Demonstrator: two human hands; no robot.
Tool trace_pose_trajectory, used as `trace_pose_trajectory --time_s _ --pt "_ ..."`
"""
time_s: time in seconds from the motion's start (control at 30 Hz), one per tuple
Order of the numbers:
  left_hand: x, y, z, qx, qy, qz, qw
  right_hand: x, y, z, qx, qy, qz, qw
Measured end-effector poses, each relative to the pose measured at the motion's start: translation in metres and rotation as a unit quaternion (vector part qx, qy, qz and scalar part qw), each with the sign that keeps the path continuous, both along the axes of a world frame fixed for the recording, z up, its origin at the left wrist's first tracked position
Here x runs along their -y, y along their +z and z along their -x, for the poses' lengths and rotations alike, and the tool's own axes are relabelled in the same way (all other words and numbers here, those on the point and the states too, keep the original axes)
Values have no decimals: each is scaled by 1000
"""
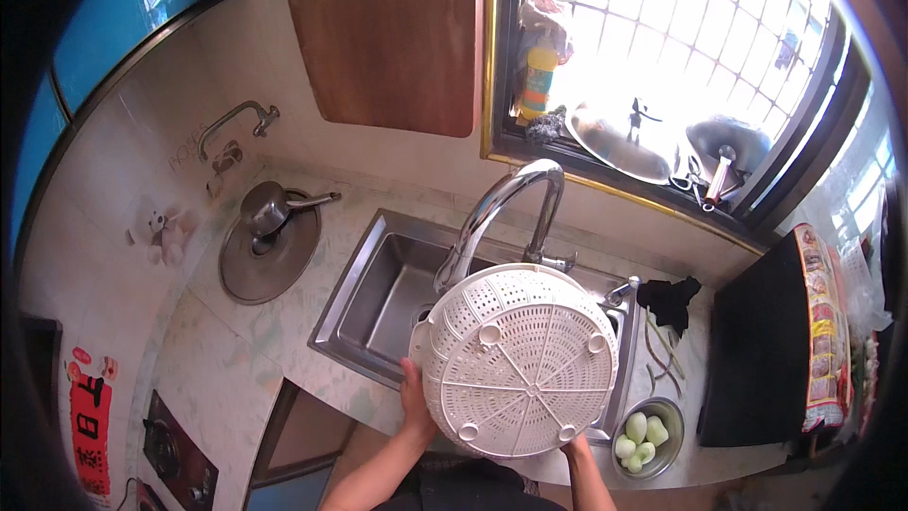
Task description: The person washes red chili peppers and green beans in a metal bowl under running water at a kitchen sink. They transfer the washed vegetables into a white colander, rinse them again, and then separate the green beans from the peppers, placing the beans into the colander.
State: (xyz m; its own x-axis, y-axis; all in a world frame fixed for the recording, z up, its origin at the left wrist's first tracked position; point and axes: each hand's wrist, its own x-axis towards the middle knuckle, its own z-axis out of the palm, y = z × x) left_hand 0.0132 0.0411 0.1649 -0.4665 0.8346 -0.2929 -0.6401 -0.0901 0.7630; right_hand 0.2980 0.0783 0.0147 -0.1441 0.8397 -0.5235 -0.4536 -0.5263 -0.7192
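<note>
A white plastic colander is tipped on its side above the right part of the sink, its slotted base and small round feet facing me. My left hand grips its left edge, the fingers partly hidden behind it. At its lower right edge my right hand holds on, mostly hidden by the colander. The chrome faucet arches just behind the colander's top. Under it lies the stainless steel sink, whose left basin shows. What the colander holds, if anything, is hidden.
A metal bowl of peeled pale green vegetables stands right of the sink, near green stems and a black cloth. A saucepan rests on a large lid at left. A black box-like object stands far right.
</note>
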Motion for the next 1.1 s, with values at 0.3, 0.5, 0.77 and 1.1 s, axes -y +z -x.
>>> trace_pose_trajectory --time_s 0.3,0.5,0.77,1.1 --pt "19 10 10 6 21 18 1000 -2 38 9 19 30 8 999" --pt "53 55 47 6 26 -12 1000 -6 44 20 95 40 -39 994" --pt "119 77 76 -287 179 -20 941 6 57 42 162 111 14 980" --pt "147 116 83 -833 142 -124 520 3 62 63 231 72 3 970"
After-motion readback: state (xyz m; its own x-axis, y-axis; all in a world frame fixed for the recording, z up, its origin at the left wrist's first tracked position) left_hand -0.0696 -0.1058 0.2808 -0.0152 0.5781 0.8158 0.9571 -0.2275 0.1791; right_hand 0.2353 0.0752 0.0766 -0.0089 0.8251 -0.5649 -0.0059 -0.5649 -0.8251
